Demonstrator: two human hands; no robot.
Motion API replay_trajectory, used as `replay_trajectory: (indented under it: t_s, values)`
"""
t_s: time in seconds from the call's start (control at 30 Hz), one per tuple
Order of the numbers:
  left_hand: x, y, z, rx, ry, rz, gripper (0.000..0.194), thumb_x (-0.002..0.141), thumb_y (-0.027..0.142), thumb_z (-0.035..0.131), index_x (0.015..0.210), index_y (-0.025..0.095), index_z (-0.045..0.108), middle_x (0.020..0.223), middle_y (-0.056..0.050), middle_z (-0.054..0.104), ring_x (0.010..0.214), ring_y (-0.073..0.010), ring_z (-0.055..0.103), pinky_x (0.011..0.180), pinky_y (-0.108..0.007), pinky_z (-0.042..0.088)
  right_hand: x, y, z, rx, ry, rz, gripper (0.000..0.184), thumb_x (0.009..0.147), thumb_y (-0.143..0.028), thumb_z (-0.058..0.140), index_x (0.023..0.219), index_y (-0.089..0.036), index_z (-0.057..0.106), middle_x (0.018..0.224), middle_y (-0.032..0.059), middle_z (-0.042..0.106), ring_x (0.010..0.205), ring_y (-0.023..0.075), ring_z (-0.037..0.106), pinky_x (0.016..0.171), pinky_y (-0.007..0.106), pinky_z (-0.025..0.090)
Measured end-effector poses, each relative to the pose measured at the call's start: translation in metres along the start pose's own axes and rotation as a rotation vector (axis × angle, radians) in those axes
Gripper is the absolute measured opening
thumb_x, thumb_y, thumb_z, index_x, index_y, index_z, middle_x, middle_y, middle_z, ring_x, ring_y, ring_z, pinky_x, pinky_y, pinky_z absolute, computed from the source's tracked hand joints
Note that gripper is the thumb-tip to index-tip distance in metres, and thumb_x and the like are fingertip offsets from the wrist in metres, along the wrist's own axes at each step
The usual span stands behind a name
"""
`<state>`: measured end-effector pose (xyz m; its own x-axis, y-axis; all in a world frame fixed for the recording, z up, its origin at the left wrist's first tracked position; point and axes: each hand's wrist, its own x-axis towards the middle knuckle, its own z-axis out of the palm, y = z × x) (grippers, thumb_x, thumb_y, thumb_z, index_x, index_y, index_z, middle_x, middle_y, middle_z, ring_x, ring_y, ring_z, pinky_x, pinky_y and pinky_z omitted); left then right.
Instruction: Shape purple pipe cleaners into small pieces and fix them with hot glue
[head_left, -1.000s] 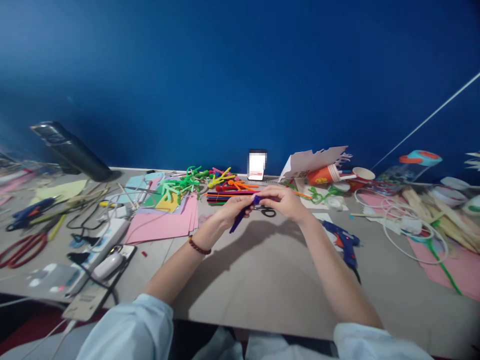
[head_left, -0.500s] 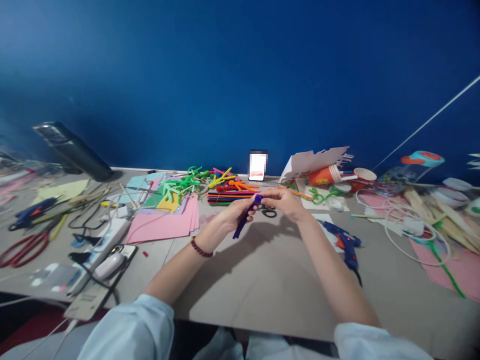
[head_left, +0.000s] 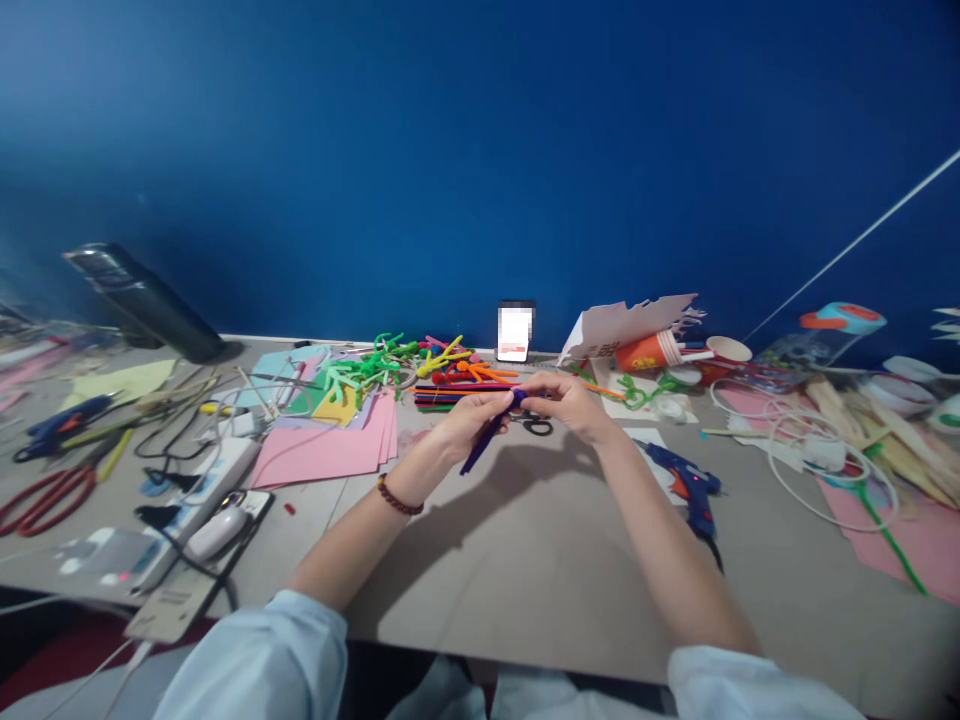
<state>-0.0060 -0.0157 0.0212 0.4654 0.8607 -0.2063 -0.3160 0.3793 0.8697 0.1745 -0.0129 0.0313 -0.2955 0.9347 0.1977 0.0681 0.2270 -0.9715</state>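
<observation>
Between closed fingers (head_left: 486, 407), purple pipe cleaner (head_left: 484, 443)

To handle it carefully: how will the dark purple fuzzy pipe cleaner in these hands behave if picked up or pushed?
The dark purple fuzzy pipe cleaner is probably very light: the left hand and right hand hold it with fingertips only. Its free end sticks out straight unsupported, so it seems fairly stiff. The fuzzy surface likely grips rather than slips.

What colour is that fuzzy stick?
The pipe cleaner is dark purple, seen in the head view.
</observation>
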Motion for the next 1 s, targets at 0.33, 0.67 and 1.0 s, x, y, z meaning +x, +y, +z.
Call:
replay_trajectory:
  t_s: [0.33,0.67,1.0]
  values:
    - [-0.001,0.000,0.002,0.153,0.052,0.115,0.027,0.060,0.033,0.079,0.076,0.013,0.071,0.062,0.000,0.061,0.054,-0.0062,0.048,0.054,-0.020,0.037,0.001,0.005,-0.002,-0.098,-0.048,-0.085,0.027,0.070,-0.039,0.072,0.093,-0.026,0.073,0.078,0.0013,0.055,0.070,0.0129,0.054,0.059,0.026,0.044]
    - [-0.005,0.004,0.010,0.277,0.111,0.265,0.027,0.059,0.029,0.078,0.081,0.014,0.072,0.069,-0.002,0.064,0.058,-0.0076,0.050,0.054,-0.020,0.039,-0.004,-0.003,-0.001,-0.136,-0.092,-0.099,0.027,0.075,-0.033,0.066,0.100,-0.025,0.070,0.089,0.0037,0.060,0.074,0.0137,0.057,0.061,0.026,0.048]
    - [-0.003,-0.005,0.003,0.728,0.209,0.610,0.018,0.072,0.026,0.068,0.089,0.020,0.068,0.082,-0.004,0.065,0.075,-0.0134,0.056,0.069,-0.023,0.043,-0.006,-0.014,0.004,-0.217,0.017,-0.122,0.022,0.074,-0.032,0.066,0.093,-0.021,0.071,0.096,0.0068,0.065,0.080,0.0169,0.063,0.066,0.029,0.053]
